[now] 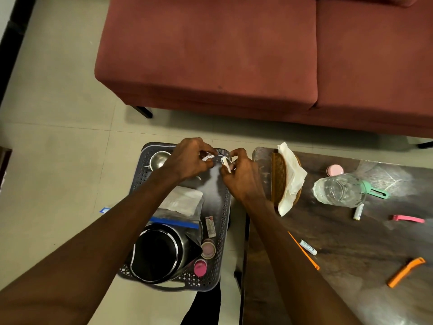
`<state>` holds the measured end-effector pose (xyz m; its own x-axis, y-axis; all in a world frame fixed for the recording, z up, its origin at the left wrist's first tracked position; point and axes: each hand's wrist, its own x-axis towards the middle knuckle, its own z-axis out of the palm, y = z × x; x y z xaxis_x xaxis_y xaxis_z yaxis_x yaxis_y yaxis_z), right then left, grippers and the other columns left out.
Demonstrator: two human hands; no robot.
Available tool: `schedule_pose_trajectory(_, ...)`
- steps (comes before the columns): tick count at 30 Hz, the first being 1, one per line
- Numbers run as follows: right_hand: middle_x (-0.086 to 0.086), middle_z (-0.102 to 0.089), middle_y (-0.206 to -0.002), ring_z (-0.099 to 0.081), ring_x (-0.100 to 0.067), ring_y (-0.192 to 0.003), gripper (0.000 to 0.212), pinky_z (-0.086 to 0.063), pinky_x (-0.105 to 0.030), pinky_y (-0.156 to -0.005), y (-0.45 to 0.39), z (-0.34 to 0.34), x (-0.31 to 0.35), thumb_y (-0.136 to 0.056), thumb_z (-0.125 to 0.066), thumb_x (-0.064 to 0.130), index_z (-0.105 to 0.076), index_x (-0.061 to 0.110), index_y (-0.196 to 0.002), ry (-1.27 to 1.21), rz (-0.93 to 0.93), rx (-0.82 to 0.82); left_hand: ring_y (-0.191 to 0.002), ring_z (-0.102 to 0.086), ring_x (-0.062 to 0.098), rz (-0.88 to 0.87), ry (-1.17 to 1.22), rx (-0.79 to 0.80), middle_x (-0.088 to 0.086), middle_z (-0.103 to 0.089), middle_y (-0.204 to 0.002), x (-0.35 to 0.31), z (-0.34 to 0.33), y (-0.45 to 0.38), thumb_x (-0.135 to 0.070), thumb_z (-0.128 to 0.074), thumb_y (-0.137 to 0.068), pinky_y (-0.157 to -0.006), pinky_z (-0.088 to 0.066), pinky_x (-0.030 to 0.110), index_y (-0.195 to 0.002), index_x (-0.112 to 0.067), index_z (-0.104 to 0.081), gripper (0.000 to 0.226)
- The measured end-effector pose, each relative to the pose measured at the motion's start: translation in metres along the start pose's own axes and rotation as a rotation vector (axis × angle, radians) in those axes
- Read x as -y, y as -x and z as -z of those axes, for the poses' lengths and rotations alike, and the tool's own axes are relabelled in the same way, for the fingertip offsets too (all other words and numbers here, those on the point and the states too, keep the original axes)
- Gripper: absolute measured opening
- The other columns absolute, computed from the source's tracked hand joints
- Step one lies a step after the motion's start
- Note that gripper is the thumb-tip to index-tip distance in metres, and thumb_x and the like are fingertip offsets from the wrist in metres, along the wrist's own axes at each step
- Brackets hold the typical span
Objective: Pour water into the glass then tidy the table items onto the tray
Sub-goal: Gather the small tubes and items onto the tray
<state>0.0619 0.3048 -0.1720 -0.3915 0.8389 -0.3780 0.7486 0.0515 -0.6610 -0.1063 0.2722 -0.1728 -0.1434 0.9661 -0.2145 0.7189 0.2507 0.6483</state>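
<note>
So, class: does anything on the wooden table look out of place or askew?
Yes. The clear jar lies tipped on its side on the table, its pink lid off and lying apart behind it. A white napkin sprawls crookedly over the woven coaster. No spill shows.

The tray (pixel 220 231) sits at the bench's (pixel 351 266) nine o'clock, kettle (pixel 159 252) in it; the glass (pixel 337 191) stands on the bench at one o'clock.
</note>
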Motion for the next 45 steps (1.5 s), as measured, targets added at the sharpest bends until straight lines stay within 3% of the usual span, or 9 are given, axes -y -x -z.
schedule_pose_trajectory(4,-0.007,-0.069,-0.101,-0.065,-0.018,-0.084,0.023,-0.059,-0.033,-0.074,-0.007,-0.004,0.000,-0.087,-0.073,0.020,-0.064,0.011,-0.106,0.059,0.063,-0.027,-0.076,-0.061,0.019,0.069,-0.053,0.139,0.004,-0.065,-0.087,0.001,-0.006,-0.009,-0.014,-0.076,-0.072,-0.066,-0.053,0.034,-0.094,-0.021,-0.064,0.026)
schedule_pose_trajectory(8,-0.008,-0.063,-0.108,-0.054,-0.013,-0.086,0.021,-0.046,-0.021,-0.072,-0.013,-0.010,0.001,-0.085,-0.072,0.010,-0.067,0.009,-0.105,0.126,0.120,-0.019,-0.078,-0.052,0.018,0.065,-0.130,0.161,0.006,-0.063,-0.088,0.008,-0.010,-0.012,-0.009,-0.071,-0.074,-0.068,-0.047,0.032,-0.082,-0.024,-0.061,0.019)
schedule_pose_trajectory(14,-0.007,-0.066,-0.108,-0.063,-0.019,-0.092,0.036,-0.057,-0.033,-0.080,-0.016,-0.014,0.003,-0.083,-0.072,0.004,-0.059,0.011,-0.116,0.046,0.124,-0.032,-0.081,-0.060,0.023,-0.008,-0.182,0.077,0.008,-0.066,-0.092,0.015,-0.012,-0.008,-0.001,-0.072,-0.075,-0.071,-0.048,0.030,-0.093,-0.009,-0.069,0.020)
schedule_pose_trajectory(19,-0.008,-0.065,-0.104,-0.052,-0.011,-0.083,0.020,-0.046,-0.022,-0.073,-0.019,-0.023,0.002,-0.085,-0.071,0.003,-0.066,0.010,-0.102,0.120,0.152,-0.014,-0.083,-0.063,0.027,-0.050,-0.277,-0.003,0.007,-0.069,-0.093,0.012,-0.015,0.001,-0.020,-0.074,-0.080,-0.072,-0.052,0.036,-0.095,-0.011,-0.066,0.019)
schedule_pose_trajectory(23,-0.009,-0.064,-0.111,-0.052,-0.009,-0.087,0.023,-0.041,-0.016,-0.075,-0.017,-0.030,0.001,-0.088,-0.066,0.003,-0.066,0.007,-0.111,0.119,0.145,-0.017,-0.089,-0.062,0.025,-0.117,-0.428,-0.076,0.002,-0.070,-0.098,0.017,-0.016,0.004,-0.031,-0.070,-0.084,-0.075,-0.049,0.035,-0.102,-0.017,-0.069,0.023)
schedule_pose_trajectory(30,-0.010,-0.066,-0.104,-0.067,-0.023,-0.083,0.040,-0.058,-0.034,-0.072,-0.013,-0.036,0.008,-0.093,-0.062,0.007,-0.040,0.009,-0.126,0.047,0.108,-0.043,-0.098,-0.054,0.023,-0.180,-0.627,-0.092,0.001,-0.070,-0.104,0.021,-0.013,0.004,-0.033,-0.067,-0.084,-0.082,-0.035,0.036,-0.107,-0.018,-0.069,0.028)
schedule_pose_trajectory(36,-0.006,-0.066,-0.096,-0.065,-0.020,-0.076,0.035,-0.052,-0.029,-0.065,-0.015,-0.043,0.005,-0.094,-0.062,0.011,-0.039,0.012,-0.121,0.123,0.106,-0.067,-0.094,-0.054,0.024,-0.166,-0.648,-0.169,0.002,-0.073,-0.091,0.016,-0.014,0.005,-0.033,-0.070,-0.079,-0.079,-0.025,0.036,-0.091,-0.016,-0.068,0.021)
schedule_pose_trajectory(40,-0.003,-0.067,-0.094,-0.063,-0.020,-0.079,0.032,-0.054,-0.033,-0.076,-0.012,-0.049,0.004,-0.094,-0.063,0.022,-0.045,0.013,-0.119,0.278,0.182,-0.162,-0.098,-0.048,0.026,-0.148,-0.697,-0.196,0.004,-0.063,-0.104,0.020,-0.015,0.008,-0.033,-0.075,-0.071,-0.079,-0.027,0.038,-0.095,-0.015,-0.070,0.031)
schedule_pose_trajectory(45,-0.009,-0.064,-0.112,-0.058,-0.026,-0.104,0.042,-0.037,-0.037,-0.094,-0.013,-0.054,-0.003,-0.092,-0.062,0.034,-0.048,0.012,-0.126,0.438,0.236,-0.183,-0.116,-0.040,0.025,-0.119,-0.644,-0.214,0.004,-0.052,-0.127,0.025,-0.017,0.007,-0.036,-0.076,-0.069,-0.088,-0.028,0.042,-0.087,-0.017,-0.073,0.026)
